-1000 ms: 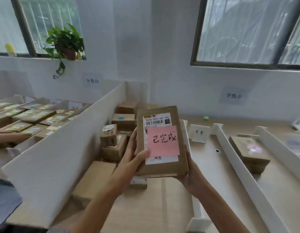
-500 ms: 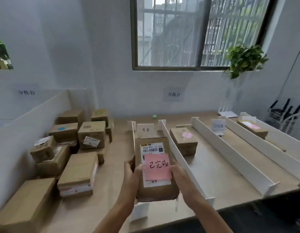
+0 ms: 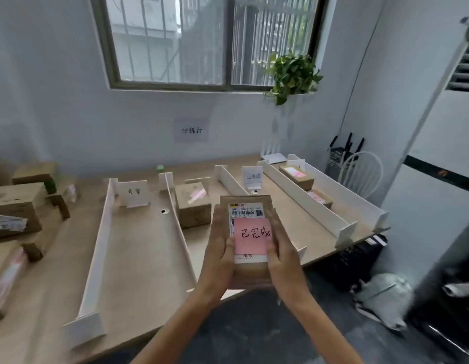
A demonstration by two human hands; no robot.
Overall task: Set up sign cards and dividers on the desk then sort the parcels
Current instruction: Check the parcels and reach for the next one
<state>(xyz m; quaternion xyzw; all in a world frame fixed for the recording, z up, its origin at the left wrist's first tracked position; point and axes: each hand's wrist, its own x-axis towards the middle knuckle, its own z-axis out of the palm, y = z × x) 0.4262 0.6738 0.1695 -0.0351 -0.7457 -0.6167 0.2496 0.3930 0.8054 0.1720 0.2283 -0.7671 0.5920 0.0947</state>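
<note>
A brown cardboard parcel (image 3: 248, 271) with a barcode label and a pink handwritten note (image 3: 251, 236) is held above the desk's front edge. My left hand (image 3: 219, 254) grips its left side and my right hand (image 3: 282, 254) its right side. White dividers (image 3: 98, 248) (image 3: 181, 232) (image 3: 301, 194) split the wooden desk (image 3: 139, 258) into lanes. One white sign card (image 3: 133, 197) stands in the left lane, another sign card (image 3: 252, 177) in a lane further right. A parcel (image 3: 192, 204) with a pink note lies in the middle lane, two more parcels (image 3: 296, 176) (image 3: 320, 198) in the right lane.
A pile of unsorted parcels (image 3: 15, 206) covers the desk's left end. A small green object (image 3: 160, 168) sits by the back wall. A white chair (image 3: 360, 174), routers, a bag on the floor (image 3: 383, 298) and a tall air conditioner (image 3: 438, 193) are to the right.
My view has swung right, from the parcel pile to the divided lanes. Both hands kept hold of the parcel and it now hangs over the lanes further right.
</note>
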